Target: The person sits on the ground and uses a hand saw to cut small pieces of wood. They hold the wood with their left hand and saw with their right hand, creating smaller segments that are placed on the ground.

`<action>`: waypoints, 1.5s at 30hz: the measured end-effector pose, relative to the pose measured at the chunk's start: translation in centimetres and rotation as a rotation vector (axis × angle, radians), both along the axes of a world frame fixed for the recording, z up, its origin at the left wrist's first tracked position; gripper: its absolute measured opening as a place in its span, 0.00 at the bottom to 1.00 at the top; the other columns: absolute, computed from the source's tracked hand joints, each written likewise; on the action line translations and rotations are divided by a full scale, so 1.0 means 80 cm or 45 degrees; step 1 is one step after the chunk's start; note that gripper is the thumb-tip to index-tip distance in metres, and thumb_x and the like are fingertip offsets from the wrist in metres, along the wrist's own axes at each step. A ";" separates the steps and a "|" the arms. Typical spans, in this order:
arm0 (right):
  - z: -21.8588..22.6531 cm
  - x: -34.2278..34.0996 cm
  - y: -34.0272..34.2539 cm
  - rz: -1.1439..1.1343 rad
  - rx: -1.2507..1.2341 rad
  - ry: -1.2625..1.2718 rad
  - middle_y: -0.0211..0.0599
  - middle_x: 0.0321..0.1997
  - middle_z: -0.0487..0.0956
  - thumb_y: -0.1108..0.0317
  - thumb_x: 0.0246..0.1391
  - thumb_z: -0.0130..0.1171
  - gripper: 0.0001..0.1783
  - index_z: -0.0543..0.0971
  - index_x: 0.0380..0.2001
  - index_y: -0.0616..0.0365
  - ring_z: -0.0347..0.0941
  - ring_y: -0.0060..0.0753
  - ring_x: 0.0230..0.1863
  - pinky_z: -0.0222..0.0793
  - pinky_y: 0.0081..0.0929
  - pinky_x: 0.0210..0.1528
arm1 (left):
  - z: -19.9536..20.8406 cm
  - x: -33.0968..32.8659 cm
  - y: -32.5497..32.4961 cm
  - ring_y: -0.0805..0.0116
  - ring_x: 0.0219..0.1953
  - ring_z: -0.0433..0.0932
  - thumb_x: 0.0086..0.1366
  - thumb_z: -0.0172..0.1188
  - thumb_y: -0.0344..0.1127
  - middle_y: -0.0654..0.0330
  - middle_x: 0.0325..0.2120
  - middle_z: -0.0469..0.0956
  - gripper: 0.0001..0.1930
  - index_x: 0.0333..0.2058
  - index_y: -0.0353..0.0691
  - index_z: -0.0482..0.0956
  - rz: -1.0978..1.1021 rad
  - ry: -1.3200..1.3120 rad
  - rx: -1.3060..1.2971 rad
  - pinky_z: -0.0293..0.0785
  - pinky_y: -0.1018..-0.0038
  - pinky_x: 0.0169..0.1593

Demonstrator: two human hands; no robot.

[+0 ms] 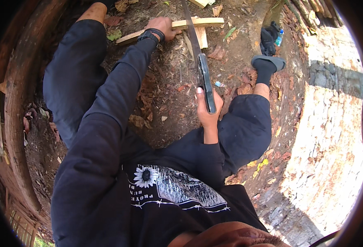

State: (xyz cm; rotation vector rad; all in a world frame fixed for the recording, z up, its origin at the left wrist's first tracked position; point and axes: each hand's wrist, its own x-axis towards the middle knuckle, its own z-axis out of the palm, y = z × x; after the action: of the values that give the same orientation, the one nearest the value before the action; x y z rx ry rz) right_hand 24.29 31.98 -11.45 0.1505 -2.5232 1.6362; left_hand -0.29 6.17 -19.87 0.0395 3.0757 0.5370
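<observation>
My left hand [162, 28], with a dark watch at its wrist, is closed around a pale, narrow wooden strip [209, 21] and presses it down near the ground. My right hand [210, 110] grips the black handle of a handsaw [205, 78], close to my right thigh. The long, dark saw blade [192, 35] points away from me and crosses the strip just right of my left hand. Whether its teeth have cut into the wood I cannot make out. Under the strip lies another short piece of pale wood [201, 38].
Dry leaves [140, 121] and wood bits litter the brown soil. A log [18, 103] runs along the left. At the right are a dark bundle [268, 40], a clear bottle with a blue cap [279, 38] and a sunlit pale surface [329, 136]. My right foot wears a grey sandal [277, 62].
</observation>
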 end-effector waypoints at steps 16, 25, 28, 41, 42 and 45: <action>-0.021 -0.052 0.018 0.050 0.026 -0.038 0.28 0.21 0.75 0.65 0.68 0.68 0.14 0.81 0.31 0.63 0.68 0.19 0.25 0.65 0.28 0.29 | -0.011 0.013 0.006 0.52 0.31 0.89 0.69 0.68 0.63 0.50 0.28 0.88 0.25 0.40 0.45 0.92 -0.013 0.166 -0.018 0.88 0.56 0.42; 0.007 0.028 0.046 0.006 -0.082 -0.216 0.25 0.23 0.77 0.66 0.70 0.67 0.12 0.82 0.35 0.64 0.71 0.16 0.24 0.65 0.24 0.28 | -0.005 0.004 -0.005 0.49 0.34 0.90 0.66 0.70 0.65 0.49 0.30 0.89 0.27 0.41 0.44 0.92 0.017 -0.017 -0.058 0.88 0.53 0.44; 0.025 0.108 0.092 -0.038 -0.055 -0.290 0.27 0.22 0.78 0.69 0.69 0.65 0.10 0.82 0.35 0.66 0.72 0.18 0.24 0.67 0.23 0.28 | -0.004 0.014 0.006 0.49 0.34 0.90 0.67 0.70 0.64 0.49 0.30 0.89 0.27 0.41 0.43 0.92 0.004 0.107 0.027 0.88 0.54 0.44; -0.012 -0.105 -0.022 0.064 -0.329 -0.143 0.24 0.20 0.76 0.64 0.70 0.68 0.16 0.79 0.29 0.61 0.69 0.15 0.21 0.63 0.23 0.25 | -0.008 0.007 0.000 0.48 0.35 0.90 0.68 0.68 0.65 0.48 0.29 0.89 0.28 0.42 0.43 0.92 -0.035 0.112 -0.016 0.87 0.54 0.44; -0.011 -0.107 -0.024 0.050 -0.346 -0.168 0.24 0.21 0.76 0.64 0.70 0.68 0.16 0.79 0.29 0.61 0.68 0.15 0.21 0.63 0.23 0.25 | -0.006 0.006 -0.002 0.48 0.35 0.90 0.67 0.68 0.65 0.47 0.29 0.89 0.28 0.42 0.43 0.92 -0.044 0.114 -0.011 0.87 0.54 0.44; -0.021 -0.062 0.003 0.030 -0.340 -0.235 0.25 0.22 0.76 0.65 0.71 0.67 0.15 0.80 0.31 0.63 0.68 0.15 0.22 0.64 0.22 0.25 | -0.007 0.012 0.004 0.48 0.35 0.90 0.67 0.68 0.66 0.47 0.30 0.89 0.29 0.42 0.42 0.92 -0.035 0.096 0.031 0.87 0.54 0.44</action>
State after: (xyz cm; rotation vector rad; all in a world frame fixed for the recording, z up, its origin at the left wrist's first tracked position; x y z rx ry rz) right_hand 19.37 32.22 -13.11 0.0014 -2.4020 2.0629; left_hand 0.70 6.46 -20.46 0.1041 3.1362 0.5853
